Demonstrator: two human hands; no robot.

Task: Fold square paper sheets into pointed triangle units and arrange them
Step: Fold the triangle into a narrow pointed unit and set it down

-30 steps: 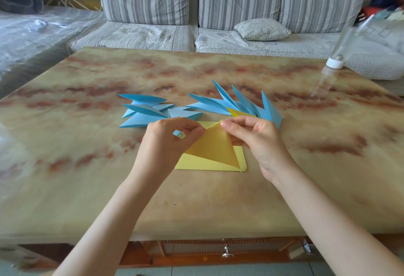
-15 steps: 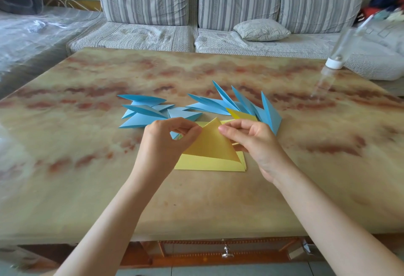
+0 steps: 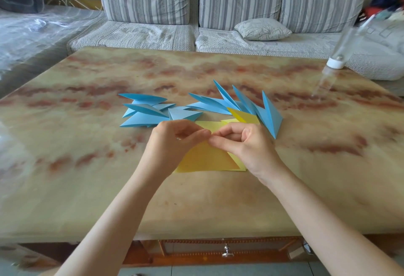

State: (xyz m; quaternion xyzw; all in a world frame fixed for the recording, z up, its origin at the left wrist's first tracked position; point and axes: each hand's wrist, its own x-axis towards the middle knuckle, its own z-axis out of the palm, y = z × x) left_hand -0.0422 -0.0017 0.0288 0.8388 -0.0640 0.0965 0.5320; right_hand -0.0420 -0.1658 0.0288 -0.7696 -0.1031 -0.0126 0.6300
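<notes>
Hands, left (image 3: 172, 144) and right (image 3: 249, 147), pinch yellow sheet (image 3: 207, 160) at its peak.

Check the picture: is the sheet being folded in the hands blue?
No: the sheet that the left hand and right hand pinch is yellow, while the blue units lie on the table behind it.

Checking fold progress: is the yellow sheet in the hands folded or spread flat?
Folded. The yellow sheet shows as a triangle, its tip pinched between left hand and right hand, above flat yellow sheets.
</notes>
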